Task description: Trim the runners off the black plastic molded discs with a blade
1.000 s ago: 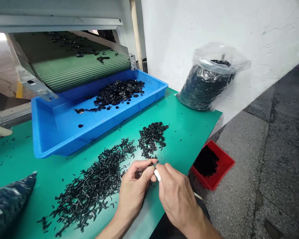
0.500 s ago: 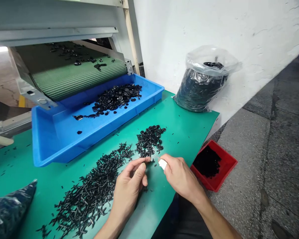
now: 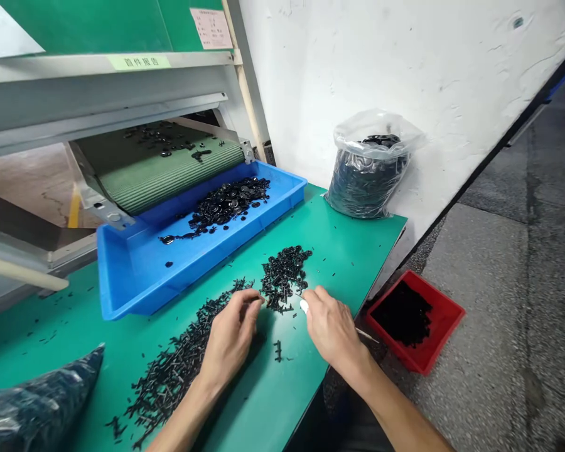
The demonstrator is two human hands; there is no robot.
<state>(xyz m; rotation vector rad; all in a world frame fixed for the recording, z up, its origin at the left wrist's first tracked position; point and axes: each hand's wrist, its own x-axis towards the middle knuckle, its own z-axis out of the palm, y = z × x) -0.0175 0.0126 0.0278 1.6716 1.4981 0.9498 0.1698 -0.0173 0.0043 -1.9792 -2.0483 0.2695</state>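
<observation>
My left hand [image 3: 231,326] is closed, thumb and forefinger pinched together; whatever lies between them is too small to make out. To its right, my right hand [image 3: 332,323] grips a slim tool, its pale thin rear end [image 3: 367,336] sticking out behind the hand. A fine tip shows in front of the fingers, and something white [image 3: 304,306] covers a fingertip or part of the tool. Just beyond both hands is a small pile of black moulded parts [image 3: 285,270]. A longer heap of short black pieces [image 3: 183,364] spreads beside and under my left forearm.
A blue tray [image 3: 136,282] with black round parts stands below a green conveyor belt [image 3: 169,176]. An open clear bag [image 3: 365,169] of black parts leans by the wall. A red bin [image 3: 440,339] sits low at the right; a filled bag [image 3: 42,402] lies front left.
My view has tilted up a little. My left hand has drawn back left from the right hand, its fingers closing into a pinch. A small branched black piece now shows on the table between my forearms.
</observation>
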